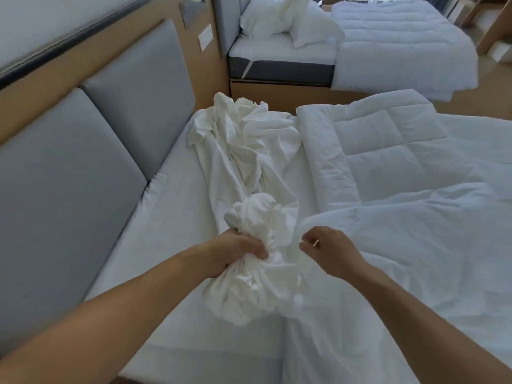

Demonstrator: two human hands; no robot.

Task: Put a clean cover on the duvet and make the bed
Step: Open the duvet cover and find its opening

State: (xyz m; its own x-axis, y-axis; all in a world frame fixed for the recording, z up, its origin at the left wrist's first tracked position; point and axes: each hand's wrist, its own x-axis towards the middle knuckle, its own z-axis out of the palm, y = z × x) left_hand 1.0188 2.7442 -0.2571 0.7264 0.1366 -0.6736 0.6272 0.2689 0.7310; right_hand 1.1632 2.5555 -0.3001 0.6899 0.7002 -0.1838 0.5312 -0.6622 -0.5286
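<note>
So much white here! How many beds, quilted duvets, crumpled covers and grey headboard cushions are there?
Beds: 2, near and far
Quilted duvets: 2, near and far
Crumpled cover: 1, gripped by the left hand
Grey headboard cushions: 3
Total: 8

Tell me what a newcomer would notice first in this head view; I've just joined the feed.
The left hand grips a bunched wad of crumpled white cover at the centre, the rest of it trailing up the bed toward its far edge. Beside it, the right hand hovers with curled fingers over the uncovered quilted duvet, which fills the bed's right half. Along the left runs a grey padded headboard.
</note>
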